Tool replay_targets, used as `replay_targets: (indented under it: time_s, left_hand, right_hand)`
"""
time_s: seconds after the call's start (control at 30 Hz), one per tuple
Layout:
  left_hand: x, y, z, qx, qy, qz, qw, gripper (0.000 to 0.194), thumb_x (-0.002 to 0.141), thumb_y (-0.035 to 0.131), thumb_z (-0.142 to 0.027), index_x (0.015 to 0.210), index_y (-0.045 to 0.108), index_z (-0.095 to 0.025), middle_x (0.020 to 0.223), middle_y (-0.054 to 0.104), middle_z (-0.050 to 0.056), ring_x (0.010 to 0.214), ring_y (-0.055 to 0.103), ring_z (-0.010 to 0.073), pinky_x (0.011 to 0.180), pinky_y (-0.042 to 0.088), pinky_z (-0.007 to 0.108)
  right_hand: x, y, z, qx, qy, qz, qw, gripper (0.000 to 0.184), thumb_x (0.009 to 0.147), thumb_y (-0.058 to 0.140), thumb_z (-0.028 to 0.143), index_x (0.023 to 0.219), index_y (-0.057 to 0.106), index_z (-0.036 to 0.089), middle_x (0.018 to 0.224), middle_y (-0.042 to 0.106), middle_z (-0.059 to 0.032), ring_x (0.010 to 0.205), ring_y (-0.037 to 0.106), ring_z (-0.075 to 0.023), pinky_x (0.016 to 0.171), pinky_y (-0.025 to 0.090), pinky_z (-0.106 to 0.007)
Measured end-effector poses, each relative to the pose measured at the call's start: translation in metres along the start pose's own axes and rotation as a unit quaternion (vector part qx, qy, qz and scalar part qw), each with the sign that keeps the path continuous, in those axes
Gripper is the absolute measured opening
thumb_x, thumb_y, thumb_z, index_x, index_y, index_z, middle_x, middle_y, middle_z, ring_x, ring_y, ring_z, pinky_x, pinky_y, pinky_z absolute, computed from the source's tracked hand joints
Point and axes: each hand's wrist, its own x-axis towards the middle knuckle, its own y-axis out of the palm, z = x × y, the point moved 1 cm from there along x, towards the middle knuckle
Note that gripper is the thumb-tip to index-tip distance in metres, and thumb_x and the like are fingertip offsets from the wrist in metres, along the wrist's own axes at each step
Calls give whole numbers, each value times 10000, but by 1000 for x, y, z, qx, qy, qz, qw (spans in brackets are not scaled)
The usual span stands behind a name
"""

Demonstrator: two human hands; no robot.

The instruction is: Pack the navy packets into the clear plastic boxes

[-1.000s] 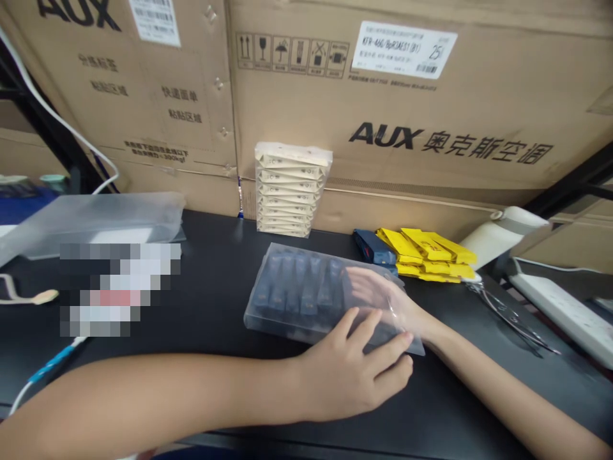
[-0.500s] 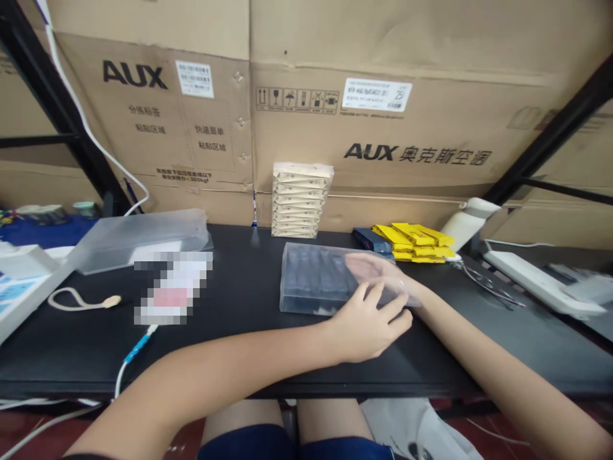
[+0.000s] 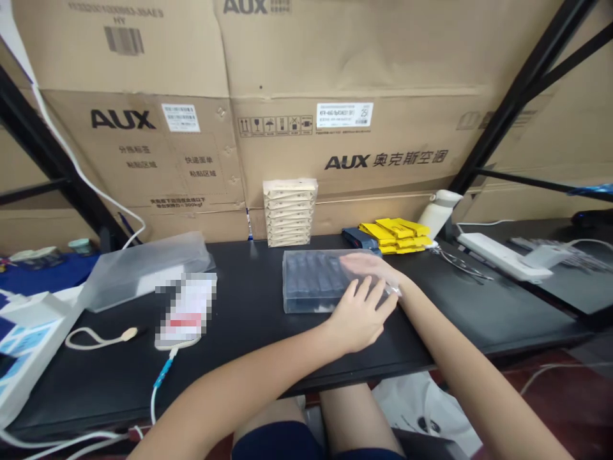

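A boxy clear plastic bag [image 3: 306, 301] lies on the black desk with a row of dark blue packets [image 3: 318, 271] inside. My right hand [image 3: 366, 263] is in the bag's right end up to the wrist; through the plastic its fingers look flat and point left over the packets. Whether it touches a packet, I cannot tell. My left hand [image 3: 359, 316] rests at the near right corner of the bag. Its fingers are spread over the plastic beside my right wrist, and its thumb is hidden.
Behind the bag stands a wrapped stack of cream packets [image 3: 288, 214]. Yellow packets [image 3: 397, 234], glasses [image 3: 462, 265] and a white bottle [image 3: 438, 214] are at right. A phone [image 3: 189, 310] with a cable, an empty-looking translucent bag [image 3: 148, 262] and a cord loop [image 3: 96, 338] lie left.
The view has tilted up and shifted to the right. Both hands stay at the bag in nearly the same pose, my right hand still inside it.
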Motion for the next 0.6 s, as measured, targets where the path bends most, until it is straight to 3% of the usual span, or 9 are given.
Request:
replay_targets:
  time_s: [0.2, 0.37, 0.53, 0.6]
  left_hand:
    - [-3, -2, 12, 15, 9, -3, 1000, 522, 894, 447, -276, 1385, 383, -112, 1467, 394, 179, 1345, 391, 297, 1067, 301, 402]
    - [-9, -14, 28, 1, 6, -58, 998, 402, 928, 401, -320, 1258, 510, -117, 1317, 553, 142, 1249, 492, 243, 1034, 363, 359]
    - [-22, -20, 45, 28, -76, -49, 995, 519, 869, 493, -487, 1218, 562, -109, 1296, 572, 162, 1270, 475, 338, 1028, 394, 448]
    - [-31, -20, 54, 29, -107, -30, 993, 578, 850, 495, -552, 1226, 572, -120, 1305, 576, 163, 1246, 503, 345, 996, 429, 450]
  right_hand:
    - [-3, 5, 7, 28, 10, 62, 998, 450, 627, 760, 490, 982, 722, 216, 1241, 639, -82, 1195, 571, -248, 1012, 482, -388]
    - [-3, 9, 2, 38, 19, 78, 996, 472, 705, 695, 488, 1080, 689, 201, 1253, 628, -109, 1158, 600, -254, 987, 498, -397]
    - [2, -31, -8, -27, 16, 45, 998, 389, 606, 738, 416, 882, 719, 142, 1029, 717, -140, 989, 672, -274, 916, 531, -417]
    - [8, -55, -10, -73, 2, -21, 997, 312, 621, 685, 459, 688, 671, 155, 835, 725, -128, 839, 688, -264, 849, 546, -445]
